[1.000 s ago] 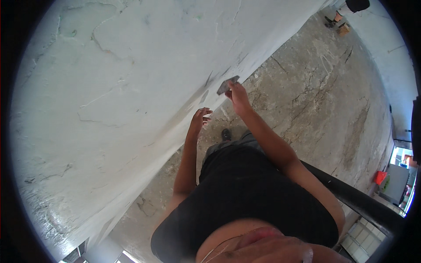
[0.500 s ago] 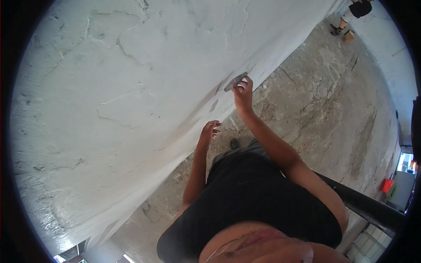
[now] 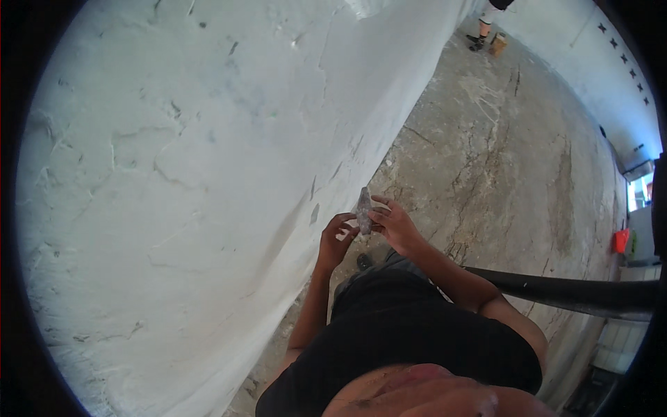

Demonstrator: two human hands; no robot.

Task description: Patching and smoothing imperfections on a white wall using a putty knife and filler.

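In front of my waist, close to the white wall [image 3: 229, 160], I hold a flat, elongated grey piece [image 3: 365, 210] with a mottled face. Its exact kind is unclear; it resembles a sanding pad or a scraper. My right hand [image 3: 396, 226] grips its right side, with the thumb and fingers bent around the edge. From the other side, my left hand [image 3: 336, 242] has its finger and thumb tips curled in at the left edge of the piece, apparently pinching it. Several dull grey marks show on the wall just left of my hands.
A cracked, dusty concrete floor [image 3: 500, 181] stretches to the right. Behind my right arm runs a thick dark bar [image 3: 570, 288]. Far off stands another person [image 3: 483, 31] beside a small brown box [image 3: 498, 44]. A red object [image 3: 620, 241] lies at the far right.
My right hand has come off the wall, bringing the grey piece down and toward me. My left hand has closed in on it. The view has turned somewhat.
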